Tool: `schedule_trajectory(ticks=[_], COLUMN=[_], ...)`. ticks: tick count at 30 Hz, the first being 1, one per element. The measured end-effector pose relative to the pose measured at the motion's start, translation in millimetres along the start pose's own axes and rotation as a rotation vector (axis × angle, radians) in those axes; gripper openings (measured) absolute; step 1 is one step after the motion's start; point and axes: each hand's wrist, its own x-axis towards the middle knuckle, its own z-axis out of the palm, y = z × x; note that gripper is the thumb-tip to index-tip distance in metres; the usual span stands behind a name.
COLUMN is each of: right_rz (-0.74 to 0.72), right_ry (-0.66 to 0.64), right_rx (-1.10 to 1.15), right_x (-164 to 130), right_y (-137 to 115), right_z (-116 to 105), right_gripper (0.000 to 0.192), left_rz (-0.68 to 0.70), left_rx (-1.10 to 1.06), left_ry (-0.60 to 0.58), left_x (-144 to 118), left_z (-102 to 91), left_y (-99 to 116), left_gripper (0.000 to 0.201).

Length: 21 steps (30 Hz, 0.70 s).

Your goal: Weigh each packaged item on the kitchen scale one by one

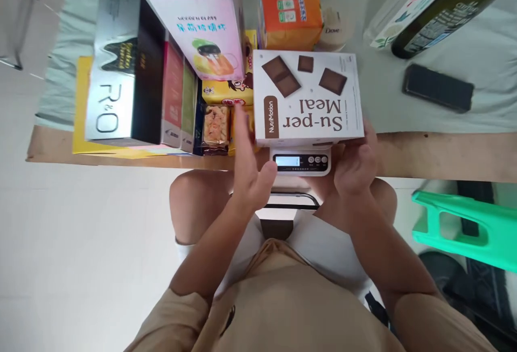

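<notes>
White cardboard box with brown chocolate print [309, 98]: atop white plastic scale [301, 171], panel showing at six o'clock. Left bare hand [251, 174], eight o'clock: grip open. Right bare hand [356, 168], five o'clock: box corner, grip cannot be told. Risk — near wooden-edged surface [444, 155] brink, lopsided push could topple it.

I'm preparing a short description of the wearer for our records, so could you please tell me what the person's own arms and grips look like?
The left sleeve and right sleeve are short, loose and plain tan. Both forearms are bare below them. The left grip and right grip are ungloved human hands; no watch or bracelet shows at either wrist.
</notes>
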Motion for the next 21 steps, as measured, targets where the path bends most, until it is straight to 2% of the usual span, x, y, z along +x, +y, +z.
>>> schedule_trajectory(ticks=[2,4,6,8,11,13,17,21], right_rz=[-0.096,-0.193,-0.227,-0.220,-0.211,-0.190,-0.152,-0.136], right_ry=[0.109,0.185,0.219,0.226,0.222,0.207,0.180,0.172], right_rx=[-0.077,-0.144,-0.164,-0.155,-0.168,-0.179,-0.154,-0.149], right_x=[3.6,8.0,12.6,15.9,15.8,13.3,8.7,7.0], right_y=[12.6,19.5,21.2,20.2,19.0,19.4,20.1,18.0], right_z=[-11.6,-21.9,-28.2,-30.1,-28.3,-26.7,-25.4,-24.0], right_gripper=[0.048,0.046,0.042,0.040,0.038,0.037,0.036,0.032], left_rz=[0.109,0.149,0.076,-0.012,0.075,0.148,0.167,0.141], left_rx=[0.042,0.100,0.150,0.195,0.278,0.314,0.232,0.178], left_ry=[0.171,0.351,0.475,0.559,0.598,0.574,0.533,0.604], left_x=[-4.9,-8.1,-7.8,-4.4,1.9,3.9,3.1,4.8], left_z=[-5.8,-9.9,-12.4,-14.4,-18.5,-20.7,-18.6,-14.0], left_y=[-4.8,-6.2,-6.3,-7.3,-11.3,-14.1,-15.3,-10.7], left_gripper=[0.087,0.063,0.036,0.034,0.024,0.013,0.023,0.025])
